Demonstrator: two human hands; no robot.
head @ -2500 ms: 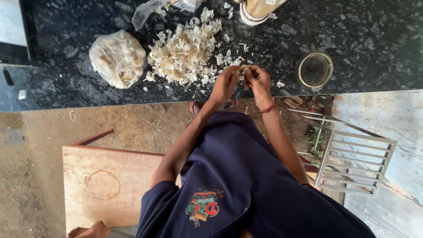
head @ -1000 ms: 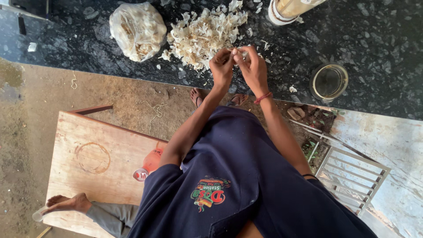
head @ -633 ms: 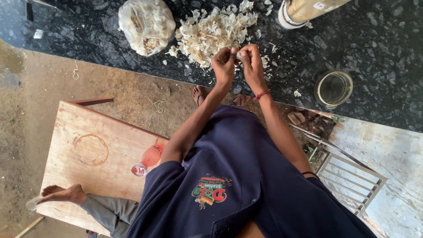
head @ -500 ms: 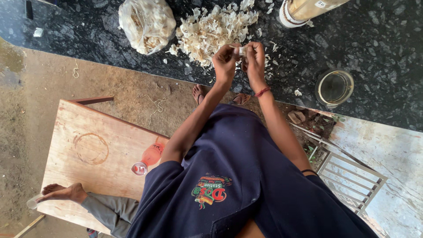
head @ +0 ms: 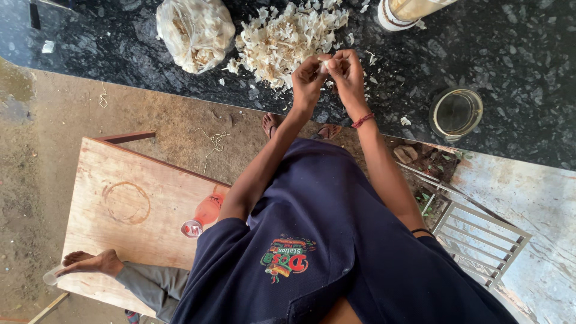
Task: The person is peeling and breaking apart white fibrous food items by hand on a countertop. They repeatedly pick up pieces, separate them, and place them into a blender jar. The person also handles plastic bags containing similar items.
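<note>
My left hand (head: 307, 77) and my right hand (head: 345, 72) meet fingertip to fingertip over the black stone counter (head: 516, 54). Together they pinch a small pale clove (head: 325, 65), mostly hidden by the fingers. A red thread is tied round my right wrist. Just left of and behind the hands lies a heap of pale papery peels (head: 282, 39). A clear plastic bag of pale pieces (head: 195, 33) sits to the left of the heap.
A jar with a white rim (head: 399, 12) stands at the counter's back, and a round glass jar (head: 456, 111) at the right. Below left is a wooden board (head: 126, 204) with a red bottle (head: 204, 215) and another person's bare foot (head: 90, 263). A metal rack (head: 480, 240) lies at the lower right.
Both hands have stayed together on the small clove at the heap's edge, fingers working slightly. The view has shifted, so the counter and heap sit higher in the picture.
</note>
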